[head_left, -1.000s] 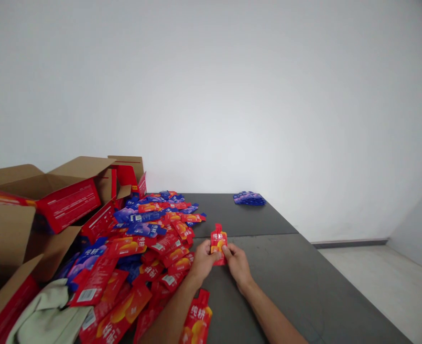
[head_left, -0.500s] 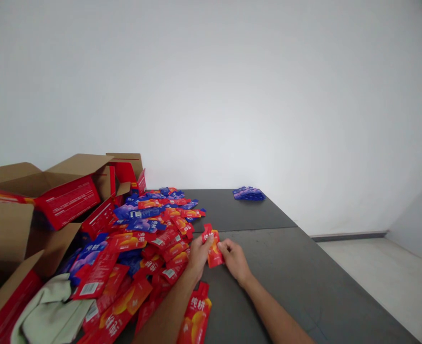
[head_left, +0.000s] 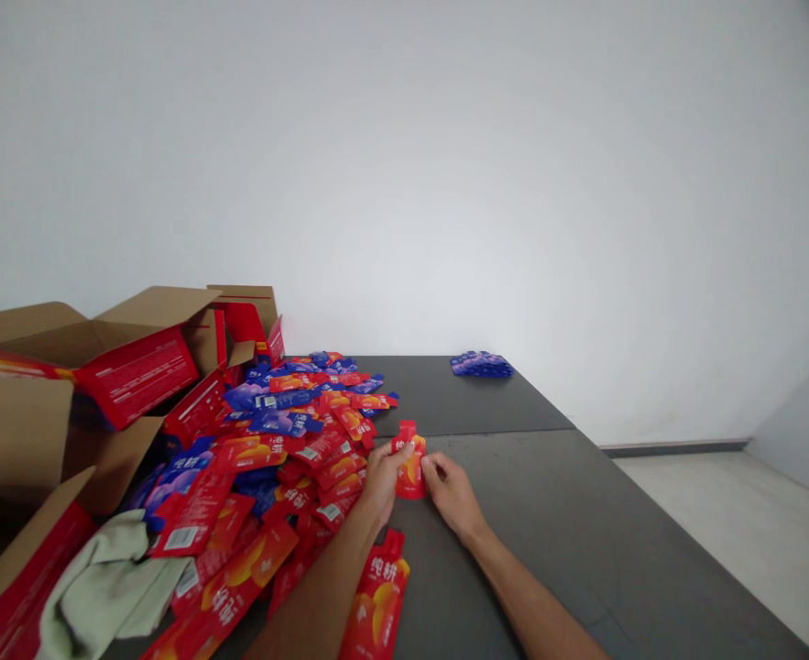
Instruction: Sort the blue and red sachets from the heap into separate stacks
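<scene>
A red pouch with orange fruit and white lettering stands roughly upright over the grey table, its narrow neck at the top. My left hand grips its left side, thumb across the front. On the opposite edge, the fingers of my right hand are pinched together against the pouch; the fingertips are partly hidden. Left of my hands spreads a heap of red and blue pouches. Another red pouch lies close by my left forearm, face up, partly covered by the arm.
Open cardboard boxes with red outsides crowd the left side. A pale green cloth lies in front of them. At the far right of the dark table sits a neat stack of blue pouches. A white wall rises behind.
The held pouch has turned from tilted to nearly upright, its front now facing me more squarely. Both hands stay at its sides. The whole view has shifted slightly.
</scene>
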Action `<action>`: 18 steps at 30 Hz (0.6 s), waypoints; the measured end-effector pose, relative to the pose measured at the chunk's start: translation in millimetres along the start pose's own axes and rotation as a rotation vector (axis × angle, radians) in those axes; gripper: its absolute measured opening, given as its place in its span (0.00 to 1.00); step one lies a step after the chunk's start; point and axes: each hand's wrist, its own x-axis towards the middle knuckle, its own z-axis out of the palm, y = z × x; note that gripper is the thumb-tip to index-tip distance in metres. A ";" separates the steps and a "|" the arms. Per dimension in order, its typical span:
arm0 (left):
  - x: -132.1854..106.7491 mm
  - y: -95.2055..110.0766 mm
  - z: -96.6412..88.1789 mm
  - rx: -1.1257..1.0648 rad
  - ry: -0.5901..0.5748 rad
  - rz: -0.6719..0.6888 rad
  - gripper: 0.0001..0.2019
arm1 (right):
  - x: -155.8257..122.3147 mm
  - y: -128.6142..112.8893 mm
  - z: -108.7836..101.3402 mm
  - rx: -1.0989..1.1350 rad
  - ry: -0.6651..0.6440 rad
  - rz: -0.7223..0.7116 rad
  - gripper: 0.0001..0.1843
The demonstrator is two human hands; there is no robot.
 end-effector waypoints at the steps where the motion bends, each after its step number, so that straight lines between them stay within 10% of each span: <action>1: 0.2 -1.0 -0.1 0.001 0.006 -0.002 0.18 | 0.3 1.8 0.0 -0.038 -0.001 -0.015 0.19; 12: 3.2 2.4 6.7 -0.015 0.030 -0.013 0.21 | -4.1 8.3 8.9 -0.167 0.022 0.027 0.16; 18: 3.3 11.5 11.4 -0.080 0.068 -0.008 0.20 | -11.1 -9.1 14.2 0.061 -0.180 0.196 0.25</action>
